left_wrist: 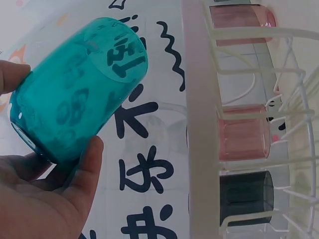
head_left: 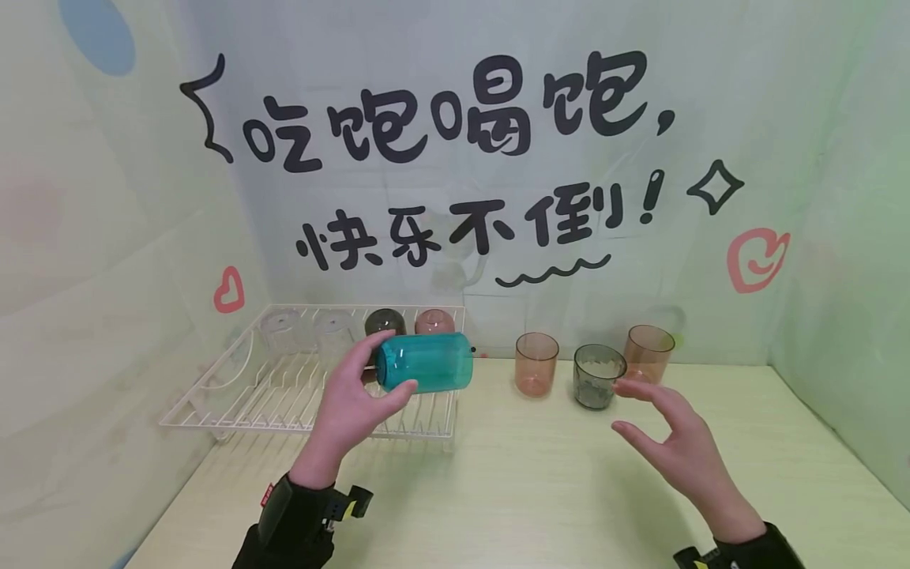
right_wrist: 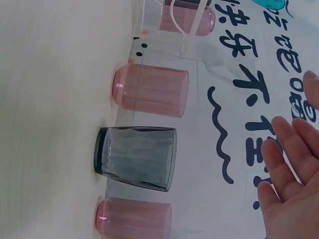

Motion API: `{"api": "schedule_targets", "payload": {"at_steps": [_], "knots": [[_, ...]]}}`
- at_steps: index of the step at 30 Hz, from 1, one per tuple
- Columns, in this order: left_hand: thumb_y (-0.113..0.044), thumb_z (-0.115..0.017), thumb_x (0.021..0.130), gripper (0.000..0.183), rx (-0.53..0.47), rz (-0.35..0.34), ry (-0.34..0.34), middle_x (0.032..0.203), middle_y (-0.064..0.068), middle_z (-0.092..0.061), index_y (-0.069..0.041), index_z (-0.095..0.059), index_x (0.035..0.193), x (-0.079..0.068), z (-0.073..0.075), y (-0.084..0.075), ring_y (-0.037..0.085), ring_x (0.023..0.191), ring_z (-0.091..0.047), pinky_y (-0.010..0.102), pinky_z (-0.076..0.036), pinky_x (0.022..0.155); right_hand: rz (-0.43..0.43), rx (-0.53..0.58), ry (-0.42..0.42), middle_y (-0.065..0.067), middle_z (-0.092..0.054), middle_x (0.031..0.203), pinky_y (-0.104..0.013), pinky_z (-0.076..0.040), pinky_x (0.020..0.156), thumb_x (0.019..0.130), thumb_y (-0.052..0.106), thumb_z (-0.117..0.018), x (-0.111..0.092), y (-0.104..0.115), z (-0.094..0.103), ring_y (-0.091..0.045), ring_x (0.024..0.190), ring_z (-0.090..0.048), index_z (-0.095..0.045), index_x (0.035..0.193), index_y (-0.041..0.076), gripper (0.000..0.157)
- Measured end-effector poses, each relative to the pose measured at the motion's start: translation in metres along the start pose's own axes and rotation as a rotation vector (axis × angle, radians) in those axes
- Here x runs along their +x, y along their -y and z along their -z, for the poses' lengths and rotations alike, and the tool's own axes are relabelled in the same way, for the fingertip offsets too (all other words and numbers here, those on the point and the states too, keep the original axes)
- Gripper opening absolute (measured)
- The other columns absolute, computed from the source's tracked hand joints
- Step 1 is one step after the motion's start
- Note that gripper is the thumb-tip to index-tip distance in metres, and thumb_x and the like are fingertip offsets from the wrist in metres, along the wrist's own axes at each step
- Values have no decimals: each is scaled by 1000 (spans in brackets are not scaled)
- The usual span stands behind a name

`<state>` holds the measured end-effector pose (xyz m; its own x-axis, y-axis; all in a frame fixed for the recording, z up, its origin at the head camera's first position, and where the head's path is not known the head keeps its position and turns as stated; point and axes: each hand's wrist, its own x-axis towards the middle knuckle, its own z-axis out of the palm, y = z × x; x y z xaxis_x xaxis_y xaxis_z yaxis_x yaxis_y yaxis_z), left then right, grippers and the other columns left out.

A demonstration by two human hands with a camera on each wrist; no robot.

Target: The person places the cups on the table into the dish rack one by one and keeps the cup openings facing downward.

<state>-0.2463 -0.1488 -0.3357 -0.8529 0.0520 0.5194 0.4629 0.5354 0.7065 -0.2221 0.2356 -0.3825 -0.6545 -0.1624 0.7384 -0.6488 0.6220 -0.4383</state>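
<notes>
Teal, see-through and on its side, one cup [head_left: 430,363] is up in the air in your left grip [head_left: 351,403], before the rack [head_left: 242,428]. You pinch it between thumb and fingers, some of which it hides; your right wrist view catches only its edge.

Your right grip [head_left: 675,442] is spread, thumb apart from the fingers. In the head view its fingertips meet the outline of the grey cup [head_left: 596,383], but the right wrist view shows you a gap. The left pink cup [head_left: 536,365] and right pink cup [head_left: 650,352] stand upright either side of the grey one on the surface [head_left: 498,490]; the right wrist view cuts the latter off.

On the rack, your raised cup and hand partly cover the dark cup [head_left: 385,319] and racked pink cup [head_left: 435,320]; you can barely make out the clear cups [head_left: 282,328] against the wires.
</notes>
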Motion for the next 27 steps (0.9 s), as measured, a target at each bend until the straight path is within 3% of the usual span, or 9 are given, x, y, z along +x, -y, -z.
{"api": "schedule_targets", "payload": {"at_steps": [3,13,27], "knots": [[-32,-75,72,69,23,18,0,122,9,-51,-14,-46,132,0,6,4,24,102,-51,38,-50,81,4,-12,3,-10,-63,108,-10,-27,94,64,-2,-76,1,5,2,-1,115,-43,-59,115,3,53],[-35,-72,74,70,90,46,-5,123,12,-50,-11,-44,133,1,22,18,27,103,-51,41,-51,80,4,-52,34,-1,-63,110,-10,-27,93,66,10,-78,-9,-26,0,0,112,-44,-59,119,12,57],[-39,-69,76,73,153,136,29,129,15,-45,-12,-40,137,4,43,31,34,108,-48,45,-51,79,-29,-93,49,0,-64,109,-10,-27,92,66,13,-78,-14,-36,4,-3,109,-46,-61,115,10,52]]}}
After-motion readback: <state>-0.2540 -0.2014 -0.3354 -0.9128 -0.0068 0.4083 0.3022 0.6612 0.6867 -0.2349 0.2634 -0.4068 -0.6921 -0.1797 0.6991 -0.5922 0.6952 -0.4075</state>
